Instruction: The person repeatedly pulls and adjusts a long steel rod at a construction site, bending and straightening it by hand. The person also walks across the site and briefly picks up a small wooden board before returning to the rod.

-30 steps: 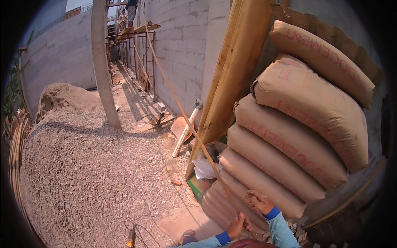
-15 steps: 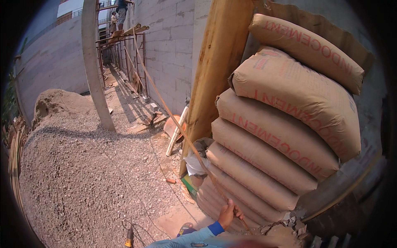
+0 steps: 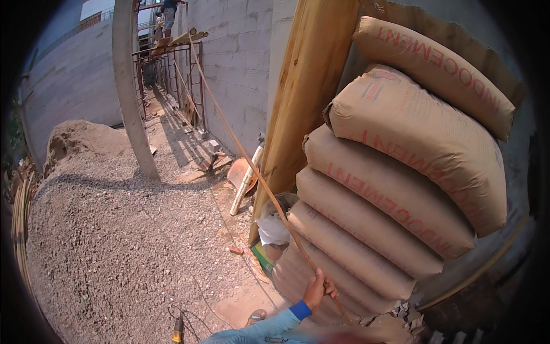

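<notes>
My left hand (image 3: pixel 318 290), in a light blue sleeve with a dark blue cuff, reaches in from the lower edge. Its fingers are closed around a long, thin brown stick (image 3: pixel 243 152). The stick slants from the low right up toward the scaffold at the far left, and its lower end passes below my hand. Just beyond the hand rises a stack of brown paper cement bags (image 3: pixel 395 178) with red print. My right hand is out of the picture. A reddish blur at the bottom edge is too close to make out.
A gravel heap (image 3: pixel 132 246) spreads over the left side, with a sandy mound (image 3: pixel 86 143) behind it. A leaning concrete post (image 3: pixel 133 97), a wooden board (image 3: pixel 309 74) and a grey block wall (image 3: pixel 235 74) stand beyond. People are on the scaffold (image 3: pixel 172 49). A yellow-black tool (image 3: pixel 179 329) with a cable lies low left.
My left hand has risen slightly, still closed on the stick. The stick's upper part has shifted a little to the right. The whole view has turned slightly.
</notes>
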Action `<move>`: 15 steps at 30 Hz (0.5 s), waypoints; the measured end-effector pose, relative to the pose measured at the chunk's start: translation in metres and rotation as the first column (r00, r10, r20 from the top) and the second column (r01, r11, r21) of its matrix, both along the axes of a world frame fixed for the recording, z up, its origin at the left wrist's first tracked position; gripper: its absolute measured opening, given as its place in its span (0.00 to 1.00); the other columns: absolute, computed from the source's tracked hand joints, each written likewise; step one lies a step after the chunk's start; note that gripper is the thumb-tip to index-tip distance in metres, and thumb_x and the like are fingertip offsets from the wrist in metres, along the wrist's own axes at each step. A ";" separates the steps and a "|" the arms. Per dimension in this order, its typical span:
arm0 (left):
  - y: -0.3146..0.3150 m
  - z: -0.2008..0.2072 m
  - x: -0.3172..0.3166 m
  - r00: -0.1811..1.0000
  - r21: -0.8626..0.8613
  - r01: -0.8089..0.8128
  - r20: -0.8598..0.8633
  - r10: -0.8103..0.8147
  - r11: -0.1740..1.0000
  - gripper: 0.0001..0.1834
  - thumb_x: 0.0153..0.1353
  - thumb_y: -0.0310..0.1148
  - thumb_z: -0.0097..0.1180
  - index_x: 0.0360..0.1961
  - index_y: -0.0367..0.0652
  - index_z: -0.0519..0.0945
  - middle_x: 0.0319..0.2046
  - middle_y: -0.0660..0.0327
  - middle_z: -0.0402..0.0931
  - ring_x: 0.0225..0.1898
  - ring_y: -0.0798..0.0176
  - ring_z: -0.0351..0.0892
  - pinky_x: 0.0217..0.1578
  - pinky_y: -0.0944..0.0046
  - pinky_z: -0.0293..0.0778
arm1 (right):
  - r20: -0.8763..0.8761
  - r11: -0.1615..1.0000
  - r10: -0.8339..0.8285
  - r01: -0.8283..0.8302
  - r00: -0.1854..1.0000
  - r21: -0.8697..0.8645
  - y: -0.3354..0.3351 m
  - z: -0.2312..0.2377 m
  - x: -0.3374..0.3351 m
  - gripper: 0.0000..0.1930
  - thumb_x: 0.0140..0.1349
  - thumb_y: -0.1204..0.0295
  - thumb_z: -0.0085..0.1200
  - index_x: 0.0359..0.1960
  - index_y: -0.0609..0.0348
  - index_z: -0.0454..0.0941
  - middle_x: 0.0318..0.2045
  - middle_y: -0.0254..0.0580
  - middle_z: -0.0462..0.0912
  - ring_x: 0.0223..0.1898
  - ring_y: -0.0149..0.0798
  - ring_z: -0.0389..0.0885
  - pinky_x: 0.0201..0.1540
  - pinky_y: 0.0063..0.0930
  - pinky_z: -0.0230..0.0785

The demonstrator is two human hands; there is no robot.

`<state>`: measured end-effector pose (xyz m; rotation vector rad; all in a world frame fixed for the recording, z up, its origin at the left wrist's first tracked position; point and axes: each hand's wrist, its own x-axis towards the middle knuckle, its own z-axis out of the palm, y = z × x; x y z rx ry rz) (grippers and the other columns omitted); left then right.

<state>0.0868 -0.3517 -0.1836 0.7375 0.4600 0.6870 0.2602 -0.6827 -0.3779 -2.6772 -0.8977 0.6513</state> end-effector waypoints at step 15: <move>0.201 0.118 -0.026 0.851 0.347 -0.378 0.495 0.175 0.858 0.36 0.67 0.65 0.25 0.50 0.41 0.64 0.34 0.53 0.75 0.37 0.61 0.78 0.40 0.58 0.77 | -0.316 0.764 0.414 -0.137 0.854 0.630 0.285 0.285 -0.080 0.27 0.66 0.52 0.51 0.16 0.61 0.70 0.13 0.30 0.64 0.18 0.26 0.59 0.19 0.29 0.51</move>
